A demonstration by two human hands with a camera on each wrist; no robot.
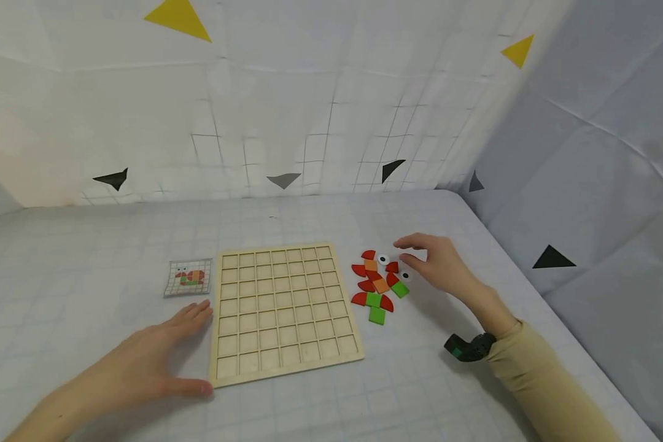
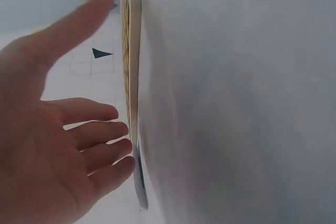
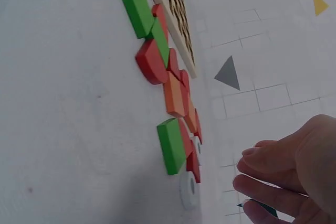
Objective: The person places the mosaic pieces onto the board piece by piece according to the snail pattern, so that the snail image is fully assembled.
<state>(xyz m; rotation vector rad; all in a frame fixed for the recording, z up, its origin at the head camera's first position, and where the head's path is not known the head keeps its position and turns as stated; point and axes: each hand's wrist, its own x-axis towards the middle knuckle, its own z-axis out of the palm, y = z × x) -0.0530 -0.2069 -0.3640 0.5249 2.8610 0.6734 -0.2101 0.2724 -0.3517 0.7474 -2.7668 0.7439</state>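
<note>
A square wooden grid board (image 1: 280,310) lies flat on the table, its compartments bare. My left hand (image 1: 143,362) is at the board's left side with fingers spread, thumb tip right at the near left corner; the left wrist view shows the open palm beside the board's edge. To the right of the board lies a loose cluster of pieces: red quarter-rounds (image 1: 359,299), orange squares (image 1: 382,285), green squares (image 1: 377,315) and white eye discs (image 1: 406,275). My right hand (image 1: 439,261) hovers just right of these pieces, thumb and fingers apart, nothing between them.
A small picture card (image 1: 189,277) with a gridded red, orange and green figure lies left of the board, beyond my left fingers. A dark band (image 1: 469,347) is worn on the right wrist. Cloth walls (image 1: 287,123) with triangle marks stand behind and to the right.
</note>
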